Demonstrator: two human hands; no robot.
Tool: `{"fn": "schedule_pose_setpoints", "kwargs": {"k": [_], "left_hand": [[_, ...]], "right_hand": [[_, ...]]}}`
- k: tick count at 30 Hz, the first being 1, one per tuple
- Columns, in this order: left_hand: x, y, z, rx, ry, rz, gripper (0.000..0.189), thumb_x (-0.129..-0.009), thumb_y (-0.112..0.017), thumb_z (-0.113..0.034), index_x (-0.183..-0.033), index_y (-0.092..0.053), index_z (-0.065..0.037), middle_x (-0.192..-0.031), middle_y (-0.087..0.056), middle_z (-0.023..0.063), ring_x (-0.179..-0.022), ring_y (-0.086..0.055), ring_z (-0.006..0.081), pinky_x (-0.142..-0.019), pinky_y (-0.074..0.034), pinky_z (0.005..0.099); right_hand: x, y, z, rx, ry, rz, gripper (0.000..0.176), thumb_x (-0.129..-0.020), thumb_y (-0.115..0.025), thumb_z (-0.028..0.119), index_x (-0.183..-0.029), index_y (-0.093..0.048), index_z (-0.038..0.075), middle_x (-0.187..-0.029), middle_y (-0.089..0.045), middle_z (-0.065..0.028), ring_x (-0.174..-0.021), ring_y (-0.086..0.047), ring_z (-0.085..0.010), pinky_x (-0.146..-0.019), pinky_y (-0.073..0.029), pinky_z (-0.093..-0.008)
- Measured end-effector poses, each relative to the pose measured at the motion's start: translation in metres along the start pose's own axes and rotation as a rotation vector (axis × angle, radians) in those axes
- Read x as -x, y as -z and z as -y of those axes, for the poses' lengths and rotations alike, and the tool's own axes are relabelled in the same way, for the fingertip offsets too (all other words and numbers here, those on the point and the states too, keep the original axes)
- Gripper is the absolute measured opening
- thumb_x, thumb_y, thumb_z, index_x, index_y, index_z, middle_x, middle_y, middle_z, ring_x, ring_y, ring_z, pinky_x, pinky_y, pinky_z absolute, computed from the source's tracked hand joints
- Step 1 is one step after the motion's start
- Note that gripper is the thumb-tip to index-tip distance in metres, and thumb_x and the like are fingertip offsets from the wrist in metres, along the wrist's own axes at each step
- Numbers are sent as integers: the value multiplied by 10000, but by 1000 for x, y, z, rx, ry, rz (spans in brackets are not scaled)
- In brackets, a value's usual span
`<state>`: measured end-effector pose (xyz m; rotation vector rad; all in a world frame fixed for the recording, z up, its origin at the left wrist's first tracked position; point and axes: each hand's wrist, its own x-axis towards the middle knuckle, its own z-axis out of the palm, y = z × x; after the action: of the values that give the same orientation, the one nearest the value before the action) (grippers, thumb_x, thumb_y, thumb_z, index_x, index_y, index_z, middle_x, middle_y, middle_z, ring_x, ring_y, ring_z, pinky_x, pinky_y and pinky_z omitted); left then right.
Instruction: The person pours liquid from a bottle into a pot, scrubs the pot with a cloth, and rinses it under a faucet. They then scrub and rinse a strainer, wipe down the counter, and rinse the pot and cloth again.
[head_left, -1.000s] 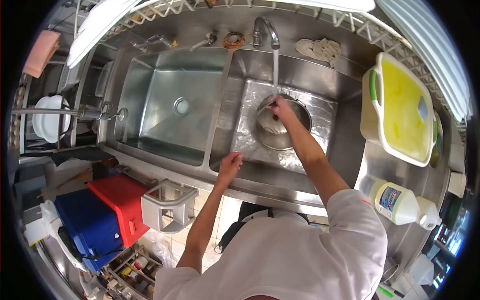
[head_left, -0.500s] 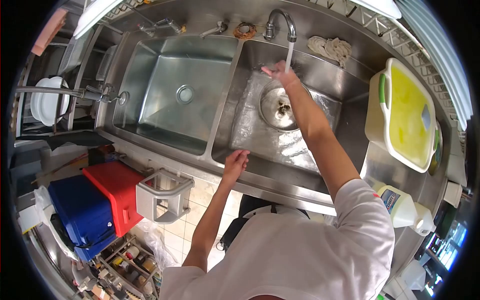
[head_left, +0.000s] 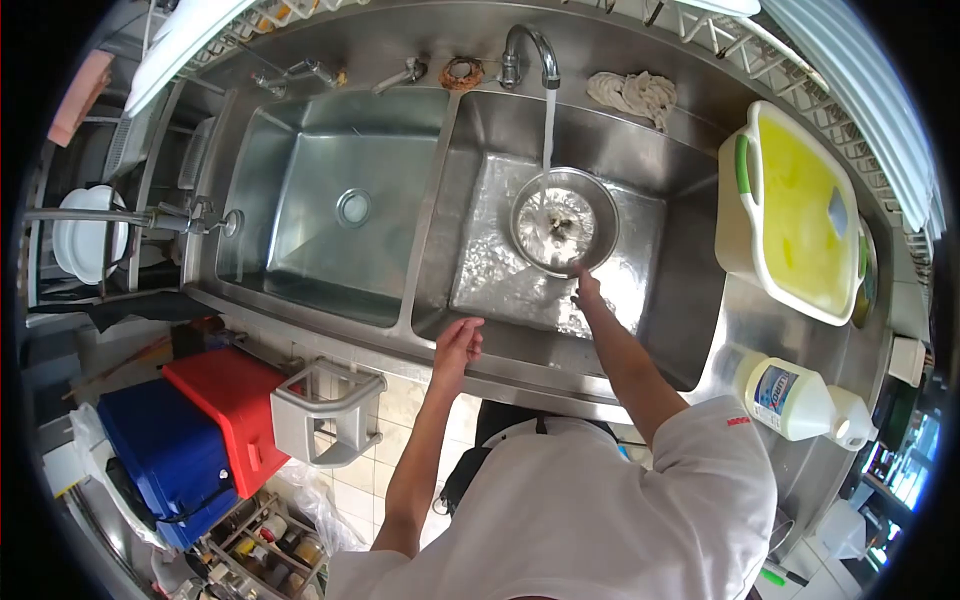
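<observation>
Water runs from the curved faucet (head_left: 535,42) into a round metal bowl (head_left: 565,222) in the right sink basin (head_left: 685,260). Dark bits lie at the bowl's centre. My right hand (head_left: 588,288) is at the bowl's near rim, its fingertips touching or very near it; whether it grips the rim is hard to tell. Over the sink's front edge, left of the bowl, my left hand (head_left: 459,343) has its fingers curled, and any small thing inside them is hidden.
Left is a second basin (head_left: 330,240). A cream tub with yellow liquid (head_left: 805,220) and a white jug (head_left: 795,400) stand right. A cloth (head_left: 635,97) lies behind the sink. Blue (head_left: 165,450) and red (head_left: 225,410) boxes are lower left.
My right hand has moved from under the faucet stream down to the bowl's near rim. Water now falls freely into the bowl. The camera view has shifted slightly.
</observation>
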<state>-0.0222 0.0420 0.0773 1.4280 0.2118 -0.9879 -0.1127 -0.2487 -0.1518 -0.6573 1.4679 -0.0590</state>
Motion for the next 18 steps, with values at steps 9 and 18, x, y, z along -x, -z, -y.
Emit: {"fn": "schedule_pose_setpoints", "kwargs": {"k": [9,18], "left_hand": [[2,22,-11,-261,-136,-104,224,-958,-513,-238,-1059,-625,-72,-749,-535,-33,-630,-470,42,-562,-402,197],[-68,-26,-30,-968,-468,14,212,-881,-568,-156,-1059,-619,-54,-877,-636,176,-773,-636,309,-708,-496,372]], "right_hand": [[-28,-25,11,-269,241,112,164,-719,-577,46,-873,-562,-10,-803,-558,-105,-713,-561,-222,-621,-505,-372],[169,19,93,-199,380,136,97,-642,-638,83,-672,-562,31,-585,-472,-12,-487,-439,-132,-429,-327,-290]]}}
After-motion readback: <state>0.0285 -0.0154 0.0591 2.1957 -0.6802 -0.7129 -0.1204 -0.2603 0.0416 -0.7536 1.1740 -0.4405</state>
